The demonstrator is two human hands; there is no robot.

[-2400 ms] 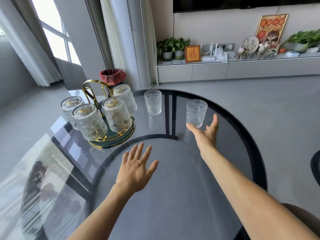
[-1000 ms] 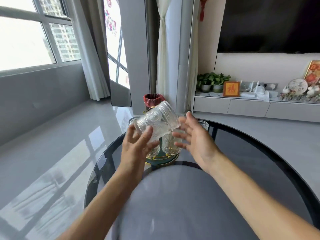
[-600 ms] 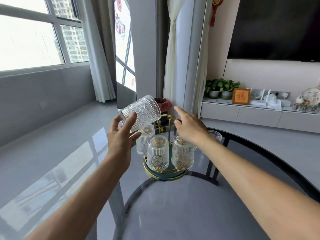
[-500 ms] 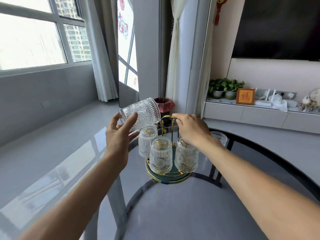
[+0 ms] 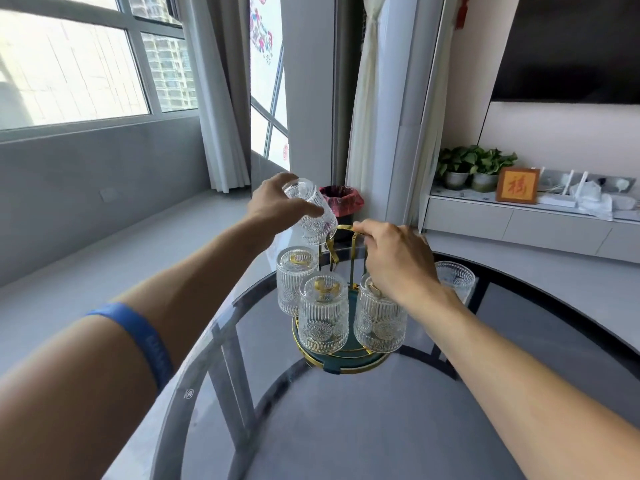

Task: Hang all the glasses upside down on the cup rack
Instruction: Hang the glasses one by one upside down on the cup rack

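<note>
Three glasses (image 5: 322, 315) hang inverted on the cup rack (image 5: 341, 358); left hand (image 5: 273, 202) holds another.

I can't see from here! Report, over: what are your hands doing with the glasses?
Left hand holds inverted glass above cup rack. Right hand grips gold handle. Three visible glasses hung; one upright glass left on table.

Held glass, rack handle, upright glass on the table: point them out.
held glass (image 5: 313, 216): head view, patterned side wall below the left hand.
rack handle (image 5: 343, 227): head view, gold top loop.
upright glass (image 5: 454, 280): head view, side wall, right of the rack.
</note>
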